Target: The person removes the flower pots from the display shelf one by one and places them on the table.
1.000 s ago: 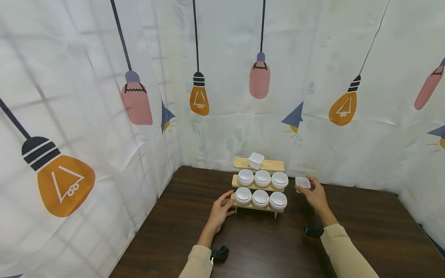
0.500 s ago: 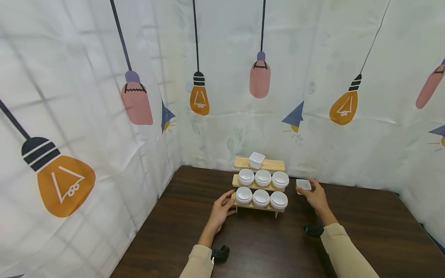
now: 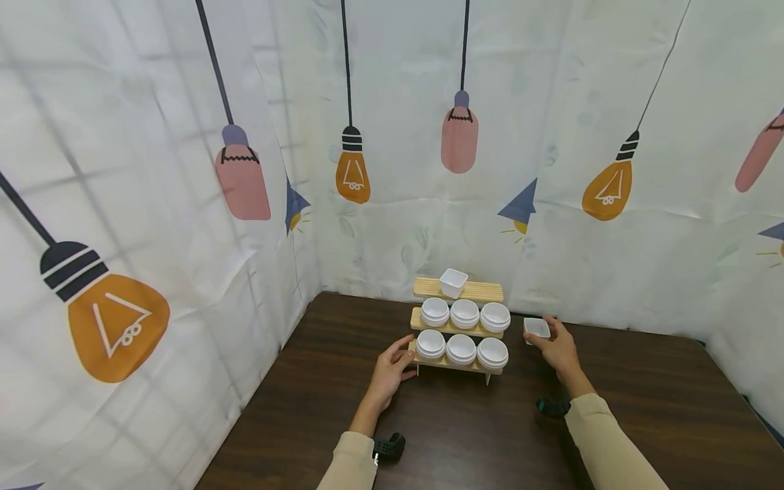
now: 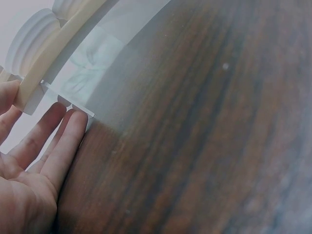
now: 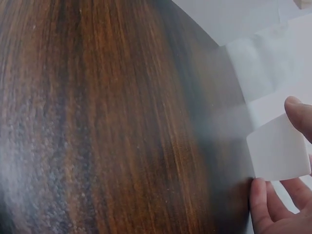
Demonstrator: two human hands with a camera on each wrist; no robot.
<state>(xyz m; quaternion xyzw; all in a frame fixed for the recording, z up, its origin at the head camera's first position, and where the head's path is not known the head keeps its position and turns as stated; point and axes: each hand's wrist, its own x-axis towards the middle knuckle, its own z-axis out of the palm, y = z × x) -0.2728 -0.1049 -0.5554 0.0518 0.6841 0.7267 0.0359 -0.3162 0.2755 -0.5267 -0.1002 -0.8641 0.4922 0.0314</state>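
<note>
My left hand [image 3: 386,376] holds the left end of a three-tier wooden display stand [image 3: 459,366]. In the left wrist view, the thumb lies at the end of the pale wooden board [image 4: 53,53] and other fingers touch its clear leg. My right hand [image 3: 559,350] pinches a small square white bowl [image 3: 537,327] between thumb and fingers, right of the stand. The right wrist view shows the side of that square bowl [image 5: 278,148], with fingertips under its edge. Another square white bowl [image 3: 454,282] sits on the top tier. Round white bowls [image 3: 465,314] fill the two lower tiers, three places wide.
A dark wood-grain table [image 3: 490,429] carries the stand near its back edge. Behind it and to the left hang white curtains [image 3: 392,245] printed with lamps. Dark wrist devices [image 3: 388,447] are worn on both wrists.
My right hand has lowered the square bowl slightly toward the table. The left hand stays at the stand's left end, and the bowls on the tiers keep their places.
</note>
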